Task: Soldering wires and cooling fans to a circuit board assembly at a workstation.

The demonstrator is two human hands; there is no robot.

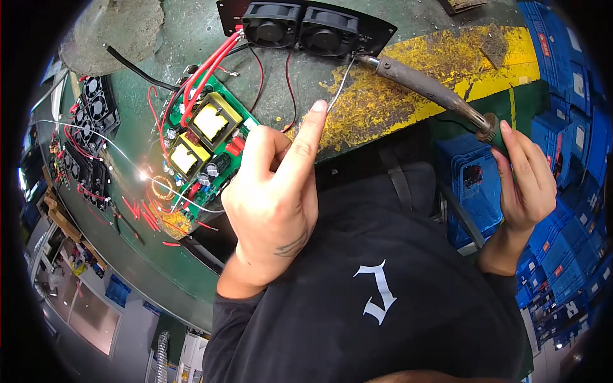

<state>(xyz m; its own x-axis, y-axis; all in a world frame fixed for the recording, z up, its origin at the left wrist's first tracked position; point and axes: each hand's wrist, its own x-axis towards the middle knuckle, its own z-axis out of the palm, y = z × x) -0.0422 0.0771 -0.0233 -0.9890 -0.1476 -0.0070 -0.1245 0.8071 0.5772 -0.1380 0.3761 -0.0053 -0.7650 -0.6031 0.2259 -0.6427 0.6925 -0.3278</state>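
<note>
My right hand [527,177] is closed round the green handle of a soldering iron [429,87]. The iron slants up and left, its tip at the lower edge of a black panel [382,30] that carries two black fans [329,32]. Between the fingers of my left hand [276,191] runs solder wire [343,81], its end meeting the iron's tip. The wire's other length trails off to the left past my hand. Beside my left hand lies a green circuit board [239,101] with yellow-wrapped transformers [216,121], a copper coil and capacitors. Red and black wires link board and panel.
More fan panels [96,105] line the left of the green bench [137,255]. Cut red tubing [148,217] is scattered below the board. Worn yellow paint [408,96] marks the bench's near edge. Blue crates [476,182] stand on the right and below the bench.
</note>
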